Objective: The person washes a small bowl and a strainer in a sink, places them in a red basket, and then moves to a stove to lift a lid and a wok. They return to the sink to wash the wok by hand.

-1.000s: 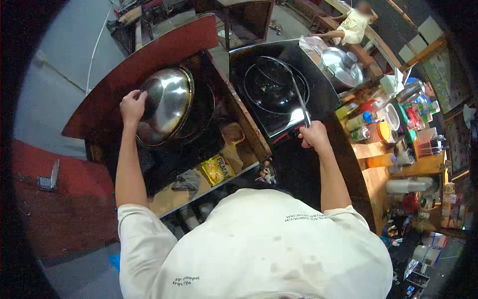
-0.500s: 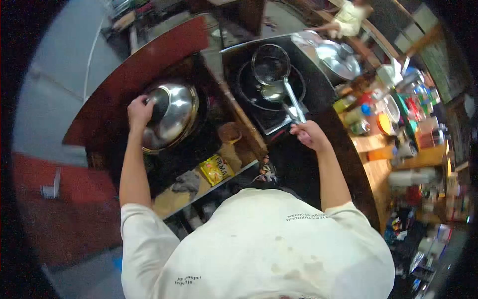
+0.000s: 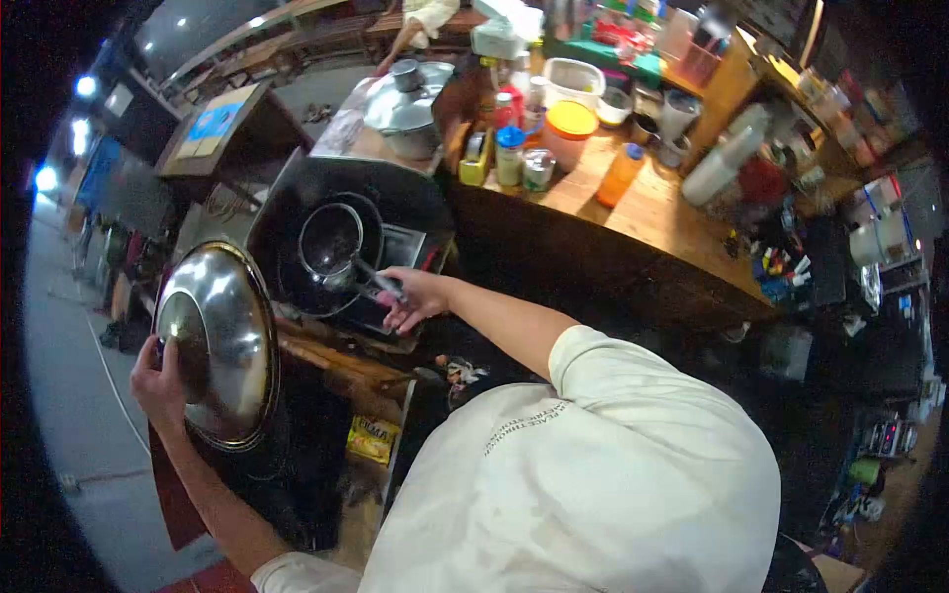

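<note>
My left hand [image 3: 163, 383] is closed around the dark knob of a large shiny metal lid [image 3: 235, 336]. The lid is tilted on edge at the left; its underside and whatever lies behind it are hidden. My right hand [image 3: 415, 298] is at the handle end of a round metal strainer [image 3: 330, 240], thumb and loosely bent fingers on either side of the handle. The strainer's bowl is over a dark wok [image 3: 372, 222] on the black stove. A second metal handle seems to run beside the strainer's, partly covered by my fingers.
A lidded silver pot [image 3: 405, 124] stands beyond the stove. On the wooden counter [image 3: 662, 222] are an orange bottle [image 3: 620, 176], an orange-lidded tub [image 3: 570, 133] and several jars. A yellow packet [image 3: 372, 438] lies below the stove. A person [image 3: 430, 15] sits at the back.
The view has swung to the right. My left hand has raised and tilted the lid, which lay flatter before. My right hand stays at the strainer's handle, its fingers looser.
</note>
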A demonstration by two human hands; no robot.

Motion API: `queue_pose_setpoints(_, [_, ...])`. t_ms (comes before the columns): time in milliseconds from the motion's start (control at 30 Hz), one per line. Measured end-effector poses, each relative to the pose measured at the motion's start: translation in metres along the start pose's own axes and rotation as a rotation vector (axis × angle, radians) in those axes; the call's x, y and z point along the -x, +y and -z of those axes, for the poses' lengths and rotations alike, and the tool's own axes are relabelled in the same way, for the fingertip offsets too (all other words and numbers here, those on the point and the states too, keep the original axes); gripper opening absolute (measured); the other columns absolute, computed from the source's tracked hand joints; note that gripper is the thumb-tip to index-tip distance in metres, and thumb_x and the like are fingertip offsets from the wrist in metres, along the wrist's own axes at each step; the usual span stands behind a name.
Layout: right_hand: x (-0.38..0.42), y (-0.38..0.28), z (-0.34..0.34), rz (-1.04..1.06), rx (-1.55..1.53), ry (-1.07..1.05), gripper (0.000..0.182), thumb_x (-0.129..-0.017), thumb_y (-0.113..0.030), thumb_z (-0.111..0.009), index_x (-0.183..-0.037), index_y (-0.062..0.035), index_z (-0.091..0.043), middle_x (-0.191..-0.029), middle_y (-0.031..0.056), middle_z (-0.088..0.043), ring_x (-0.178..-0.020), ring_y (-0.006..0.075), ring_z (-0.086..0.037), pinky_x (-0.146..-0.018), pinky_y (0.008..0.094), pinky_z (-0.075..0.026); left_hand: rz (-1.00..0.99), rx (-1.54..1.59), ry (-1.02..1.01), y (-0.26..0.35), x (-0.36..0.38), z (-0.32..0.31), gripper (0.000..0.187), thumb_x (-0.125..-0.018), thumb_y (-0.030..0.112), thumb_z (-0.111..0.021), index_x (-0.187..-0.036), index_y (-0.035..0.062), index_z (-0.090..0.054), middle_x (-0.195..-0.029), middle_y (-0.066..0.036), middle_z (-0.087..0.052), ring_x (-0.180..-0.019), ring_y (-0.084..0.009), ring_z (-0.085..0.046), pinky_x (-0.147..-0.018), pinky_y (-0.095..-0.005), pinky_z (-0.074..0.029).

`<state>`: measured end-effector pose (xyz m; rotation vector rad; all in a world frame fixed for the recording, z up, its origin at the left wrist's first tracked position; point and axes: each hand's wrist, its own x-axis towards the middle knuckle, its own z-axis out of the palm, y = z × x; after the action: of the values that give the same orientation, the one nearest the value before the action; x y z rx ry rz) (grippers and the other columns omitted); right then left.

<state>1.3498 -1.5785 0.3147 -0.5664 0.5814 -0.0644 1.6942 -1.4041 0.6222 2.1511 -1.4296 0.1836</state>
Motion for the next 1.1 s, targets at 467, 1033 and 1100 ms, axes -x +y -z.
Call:
queue_pose_setpoints(467, [0.361,0.222,0.313,0.100,-0.428,0.780,0.067,-0.086,-0.043,-0.060,-0.132,0.0029,-0.044,-0.130,0.0202,-0.055,-0.111,0.0353,-0.058,-0.093,0.0483,-0.050,-0.615,0.264,-0.280,0.491,0.003,-0.198,0.037,-0.079,0.024,-0.074,-0.108,0.0021,-0.071,-0.064,-0.005,-0.064,-0.056,-0.0077,-0.055,-0.053,-0.0287,-0.044])
queue_pose_setpoints(1033, [0.428,0.367,0.290,0.083,-0.348,1.220,0.044,-0.091,-0.035,-0.061,-0.115,0.0013,-0.059,-0.105,0.0160,-0.068,-0.078,0.0248,-0.067,-0.068,0.0383,-0.057,-1.028,0.472,-0.704,0.650,0.171,-0.329,0.029,-0.077,0.028,-0.067,-0.091,0.0026,-0.068,-0.082,-0.022,-0.067,-0.077,-0.0370,-0.066,-0.071,-0.0442,-0.053])
queue_pose_setpoints(1100, [0.433,0.385,0.286,0.061,-0.390,1.259,0.042,-0.091,-0.032,-0.061,-0.114,0.0022,-0.059,-0.105,0.0157,-0.068,-0.073,0.0239,-0.067,-0.065,0.0370,-0.057,-1.059,0.506,-0.784,0.673,0.215,-0.354,0.028,-0.076,0.029,-0.066,-0.088,0.0040,-0.068,-0.082,-0.022,-0.067,-0.078,-0.0373,-0.066,-0.076,-0.0448,-0.052])
